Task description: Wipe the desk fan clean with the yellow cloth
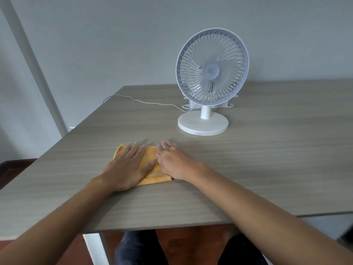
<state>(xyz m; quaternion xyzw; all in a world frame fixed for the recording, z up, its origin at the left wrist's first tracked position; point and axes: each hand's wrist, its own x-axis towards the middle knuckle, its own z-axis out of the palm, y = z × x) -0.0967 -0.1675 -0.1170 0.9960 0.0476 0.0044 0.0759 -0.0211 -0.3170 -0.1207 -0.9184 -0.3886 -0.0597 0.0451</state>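
Both hands rest on a folded yellow cloth at the near part of a wood-grain worktop, with a white desk fan standing farther back.

The left hand [127,165] lies flat, fingers [133,150] spread open, pressing the soft, napped yellow cloth [150,170]; the right hand [174,163] sits at the cloth's right edge, fingers loosely extended, gripping nothing that can be seen. The worktop [267,169] is matte grey-brown laminate. Well beyond, apart from the cloth, the desk fan [210,81] stands upright: round flat base, short cylindrical stem, circular grille of curved ribs. A thin white cord [145,101] trails left from it.
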